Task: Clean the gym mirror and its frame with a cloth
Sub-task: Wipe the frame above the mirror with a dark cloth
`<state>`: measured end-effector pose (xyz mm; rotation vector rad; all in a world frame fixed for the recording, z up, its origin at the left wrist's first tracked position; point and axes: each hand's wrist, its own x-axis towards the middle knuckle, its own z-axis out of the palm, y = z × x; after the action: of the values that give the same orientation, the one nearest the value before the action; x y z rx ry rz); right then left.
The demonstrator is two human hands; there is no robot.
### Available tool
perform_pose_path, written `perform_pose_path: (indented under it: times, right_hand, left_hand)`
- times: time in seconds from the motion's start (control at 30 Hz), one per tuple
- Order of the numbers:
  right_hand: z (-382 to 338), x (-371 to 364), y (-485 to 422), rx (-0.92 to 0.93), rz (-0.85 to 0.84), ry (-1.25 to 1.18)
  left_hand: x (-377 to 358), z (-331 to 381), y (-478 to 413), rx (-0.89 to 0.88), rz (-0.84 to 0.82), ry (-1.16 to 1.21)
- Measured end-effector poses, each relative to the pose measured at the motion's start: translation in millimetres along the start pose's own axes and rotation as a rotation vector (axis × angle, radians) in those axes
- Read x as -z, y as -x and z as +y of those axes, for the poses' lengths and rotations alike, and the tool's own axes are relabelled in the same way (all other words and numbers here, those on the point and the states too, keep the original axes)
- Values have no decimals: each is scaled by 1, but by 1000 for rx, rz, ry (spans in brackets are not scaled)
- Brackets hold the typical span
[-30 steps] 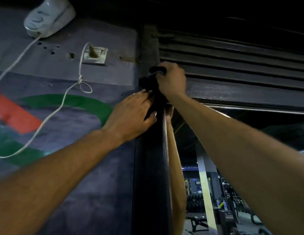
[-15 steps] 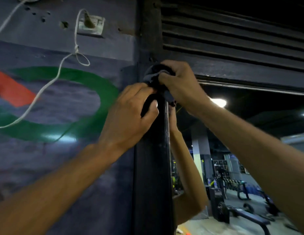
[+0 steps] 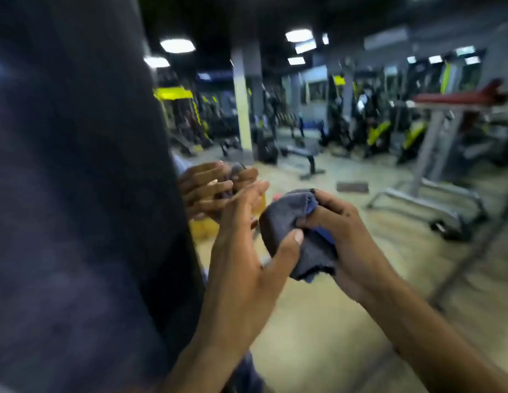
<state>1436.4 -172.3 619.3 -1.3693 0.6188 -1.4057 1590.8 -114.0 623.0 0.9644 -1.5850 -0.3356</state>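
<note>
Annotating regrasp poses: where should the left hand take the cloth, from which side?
Take the bunched, rounded end of the cloth from the left. It bulges toward the left hand, whose thumb already touches it. The right hand pinches the other side, and the frayed lower edge hangs loose, a poorer hold.

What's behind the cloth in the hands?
Behind the cloth the mirror shows a reflected gym floor. The right hand grips the cloth, its palm hidden; the left hand thumb touches it.
</note>
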Motion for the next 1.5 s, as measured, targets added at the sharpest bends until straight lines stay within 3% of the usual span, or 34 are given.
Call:
perform_pose_path:
  times: [0.13,0.37,0.53,0.77,1.07,1.27,1.5]
  right_hand:
    - [65,62,63,-254,167,28]
    - [115,165,170,-557,415,74]
    - [132,245,228,-616,470,190]
    - [117,371,277,-613,551,396]
    - [97,501,316,-638,812,371]
    - [100,575,308,-559,853,627]
    - [112,674,264,-514,1102,884]
  left_hand:
    - [-63,-61,52,350,-308,202]
    - [-179,-124,123,573,-582,126]
    - [-269,-127,152,700,-714,120]
    - [-403,-94,180,998,-831,313]
    - [-550,-73,190,1029,-1068,427]
    - [-653,-79,167,1072,-1154,508]
    - [-786,-100,115,1059,-1332,557]
